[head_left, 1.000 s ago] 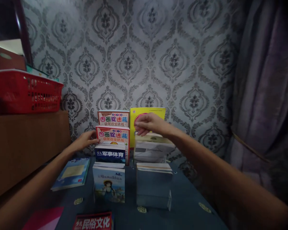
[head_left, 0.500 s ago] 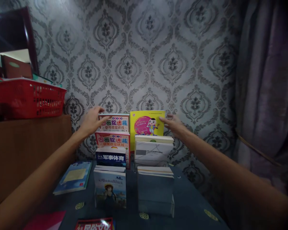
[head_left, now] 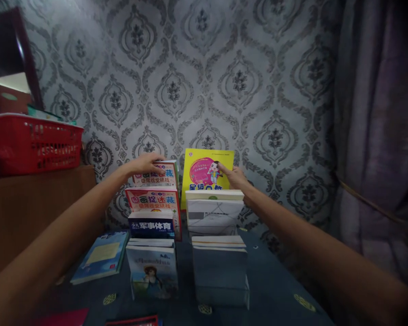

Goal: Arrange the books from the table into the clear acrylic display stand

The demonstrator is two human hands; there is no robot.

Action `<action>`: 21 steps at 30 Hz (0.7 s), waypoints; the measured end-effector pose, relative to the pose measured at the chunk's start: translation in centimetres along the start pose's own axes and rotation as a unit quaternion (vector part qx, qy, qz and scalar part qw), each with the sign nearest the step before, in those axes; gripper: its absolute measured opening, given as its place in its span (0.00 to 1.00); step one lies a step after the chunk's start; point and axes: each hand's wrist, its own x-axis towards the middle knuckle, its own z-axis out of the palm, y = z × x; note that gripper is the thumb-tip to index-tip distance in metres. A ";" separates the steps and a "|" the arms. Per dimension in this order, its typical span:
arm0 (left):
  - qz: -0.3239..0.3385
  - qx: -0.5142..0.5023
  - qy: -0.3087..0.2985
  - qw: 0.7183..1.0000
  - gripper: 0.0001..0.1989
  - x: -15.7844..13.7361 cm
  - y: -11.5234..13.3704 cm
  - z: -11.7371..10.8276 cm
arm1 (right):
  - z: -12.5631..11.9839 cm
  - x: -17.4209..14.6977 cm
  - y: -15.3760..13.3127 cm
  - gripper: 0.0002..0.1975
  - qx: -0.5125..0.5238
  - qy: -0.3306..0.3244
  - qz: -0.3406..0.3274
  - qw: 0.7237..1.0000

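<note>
In the head view my right hand (head_left: pixel 236 177) pinches the right edge of a yellow book (head_left: pixel 207 170), thumb over its front cover. The yellow book stands upright behind a row of white-covered books (head_left: pixel 214 213). My left hand (head_left: pixel 147 164) lies over the top edge of the rearmost picture book (head_left: pixel 154 180) on the left, thumb in front of the cover and fingers at its top. Before that book stand a second red-bordered picture book (head_left: pixel 153 199), a dark blue book (head_left: pixel 153 225) and a book with a hatted figure (head_left: pixel 153 271).
A grey-backed stack of books (head_left: pixel 221 267) stands front right in a clear holder. Blue books (head_left: pixel 102 256) lie flat on the dark tablecloth (head_left: pixel 275 285) at left. A red basket (head_left: pixel 54 145) sits on a brown cabinet (head_left: pixel 37 203). A curtain (head_left: pixel 370 136) hangs at right, and patterned wallpaper closes off the back.
The yellow book has risen slightly and more of its cover shows, with my right hand gripping further onto it. My left hand has moved right onto the rear picture book. The view has shifted slightly.
</note>
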 end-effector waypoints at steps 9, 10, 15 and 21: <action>0.000 -0.070 -0.014 0.997 0.20 -1.1 0.5 -0.2 | 0.8 -0.2 -0.4 0.10 0.033 0.066 -0.054 0.996; -0.001 -0.065 -0.012 0.998 0.20 -1.1 0.4 -0.2 | 0.9 -0.3 -0.7 0.10 0.037 0.069 -0.061 0.995; 0.008 -0.058 -0.009 0.998 0.21 -1.2 0.4 -0.2 | 0.9 -0.6 -2.6 0.09 0.059 0.087 -0.109 0.988; 0.019 -0.052 0.001 0.998 0.18 -1.3 0.6 -0.2 | 1.2 -1.7 -3.1 0.13 0.031 0.095 -0.172 0.980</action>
